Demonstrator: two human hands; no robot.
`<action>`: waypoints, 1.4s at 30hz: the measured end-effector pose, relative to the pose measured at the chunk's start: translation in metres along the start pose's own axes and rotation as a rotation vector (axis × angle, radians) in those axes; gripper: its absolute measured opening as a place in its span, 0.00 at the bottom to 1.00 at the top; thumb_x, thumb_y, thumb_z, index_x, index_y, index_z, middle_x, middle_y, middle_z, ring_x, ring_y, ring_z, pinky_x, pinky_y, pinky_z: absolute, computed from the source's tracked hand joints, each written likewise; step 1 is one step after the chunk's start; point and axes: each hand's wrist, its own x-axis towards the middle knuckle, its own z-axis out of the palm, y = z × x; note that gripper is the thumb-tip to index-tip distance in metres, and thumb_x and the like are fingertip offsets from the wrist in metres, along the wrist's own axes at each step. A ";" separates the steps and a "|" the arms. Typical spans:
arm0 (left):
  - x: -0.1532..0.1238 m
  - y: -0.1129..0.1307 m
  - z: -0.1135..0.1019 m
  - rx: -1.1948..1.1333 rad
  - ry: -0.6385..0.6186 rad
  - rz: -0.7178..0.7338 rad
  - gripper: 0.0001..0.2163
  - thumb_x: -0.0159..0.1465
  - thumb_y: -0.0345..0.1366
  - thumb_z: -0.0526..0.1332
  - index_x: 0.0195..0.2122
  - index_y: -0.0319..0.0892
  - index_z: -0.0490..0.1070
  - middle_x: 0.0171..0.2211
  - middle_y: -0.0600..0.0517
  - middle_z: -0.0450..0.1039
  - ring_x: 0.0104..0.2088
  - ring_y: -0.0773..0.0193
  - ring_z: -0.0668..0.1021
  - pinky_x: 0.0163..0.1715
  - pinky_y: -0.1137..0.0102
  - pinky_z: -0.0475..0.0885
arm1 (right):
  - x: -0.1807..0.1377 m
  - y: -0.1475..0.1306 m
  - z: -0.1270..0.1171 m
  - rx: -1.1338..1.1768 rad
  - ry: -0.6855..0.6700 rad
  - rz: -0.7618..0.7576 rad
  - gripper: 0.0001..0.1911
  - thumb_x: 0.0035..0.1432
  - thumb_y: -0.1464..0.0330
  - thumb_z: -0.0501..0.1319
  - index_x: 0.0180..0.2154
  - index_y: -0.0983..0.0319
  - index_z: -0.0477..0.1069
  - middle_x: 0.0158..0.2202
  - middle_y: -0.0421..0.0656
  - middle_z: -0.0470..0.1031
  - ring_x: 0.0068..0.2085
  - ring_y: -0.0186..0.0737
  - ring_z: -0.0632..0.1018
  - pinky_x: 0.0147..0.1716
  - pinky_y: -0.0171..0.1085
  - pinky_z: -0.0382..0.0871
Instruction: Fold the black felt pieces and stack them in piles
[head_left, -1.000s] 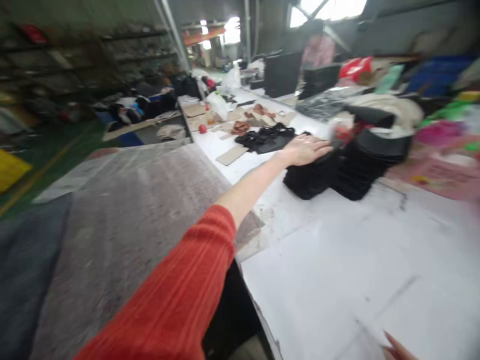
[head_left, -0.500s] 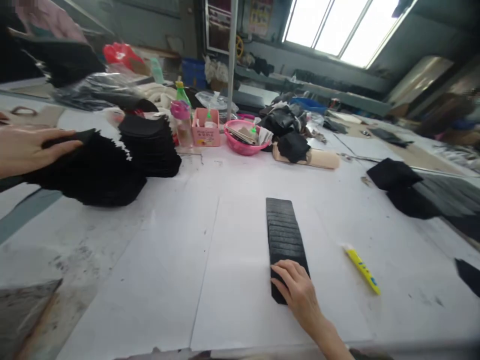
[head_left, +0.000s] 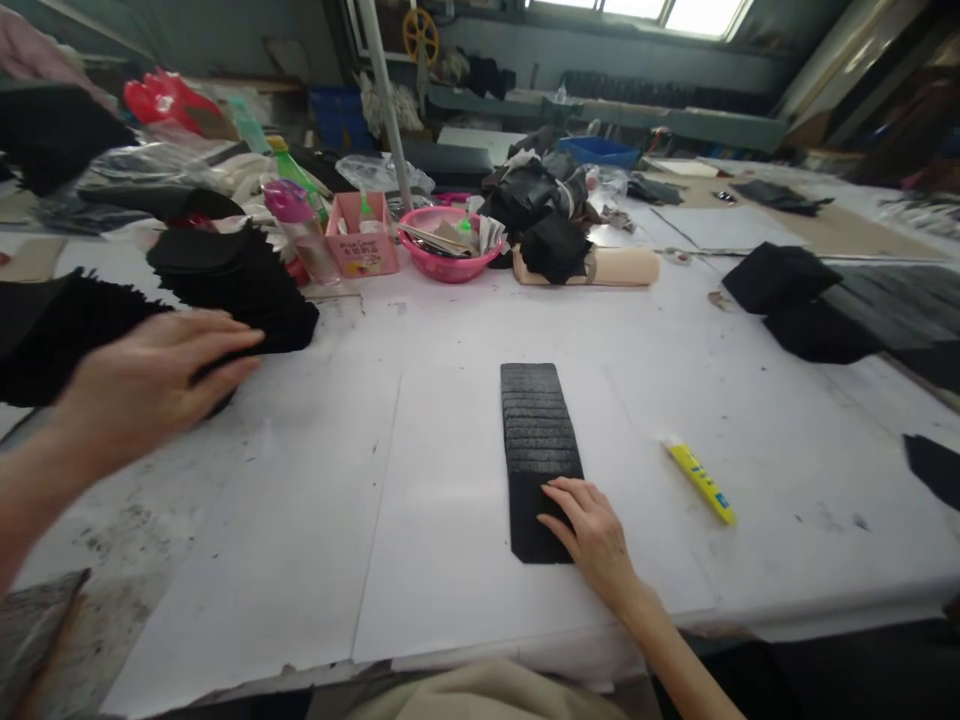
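Observation:
My right hand (head_left: pixel 596 530) rests on the near end of a row of overlapping black fabric pieces (head_left: pixel 541 430). Its fingers are stretched out and the thumb is apart from them. The pieces lie like stepped shingles, with narrow grey bands showing and one broader black face nearest me. At the left, my left hand (head_left: pixel 161 375) is slightly blurred, its thumb and fingers apart. It is in front of a tall stack of black pieces (head_left: pixel 67 325) with jagged edges; nothing clearly held shows. Just beyond is a second black stack (head_left: pixel 232 285).
A yellow marker-like tool (head_left: pixel 701 482) lies right of the row on the white table (head_left: pixel 450 440). Farther back are a pink box (head_left: pixel 364 237), a pink basin (head_left: pixel 450 262) and a beige roll (head_left: pixel 626 267). Black fabric pieces (head_left: pixel 795 290) lie at the right.
My left hand has come off the top of the left stack, moving right and toward me. My right hand has shifted rightward on the row, uncovering more of the nearest piece. The view has tilted down.

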 end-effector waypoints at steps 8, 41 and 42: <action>-0.080 0.105 0.156 -0.110 -0.309 0.355 0.11 0.68 0.37 0.56 0.47 0.51 0.75 0.50 0.48 0.75 0.54 0.54 0.75 0.54 0.57 0.74 | -0.008 -0.009 0.001 -0.052 -0.078 -0.034 0.28 0.50 0.64 0.73 0.52 0.59 0.71 0.53 0.51 0.72 0.55 0.54 0.73 0.51 0.54 0.72; -0.116 0.192 0.244 -0.014 -0.137 0.510 0.18 0.63 0.31 0.65 0.55 0.38 0.68 0.57 0.43 0.69 0.58 0.50 0.71 0.59 0.54 0.70 | -0.033 0.027 -0.013 1.246 0.689 0.923 0.16 0.49 0.57 0.72 0.35 0.58 0.76 0.34 0.38 0.79 0.36 0.37 0.78 0.37 0.37 0.75; -0.116 0.192 0.245 -0.028 -0.137 0.503 0.18 0.64 0.31 0.64 0.55 0.38 0.68 0.57 0.43 0.69 0.58 0.50 0.70 0.59 0.54 0.70 | -0.033 0.029 -0.019 1.254 0.766 0.909 0.15 0.50 0.57 0.71 0.36 0.58 0.75 0.34 0.38 0.79 0.37 0.37 0.78 0.38 0.37 0.75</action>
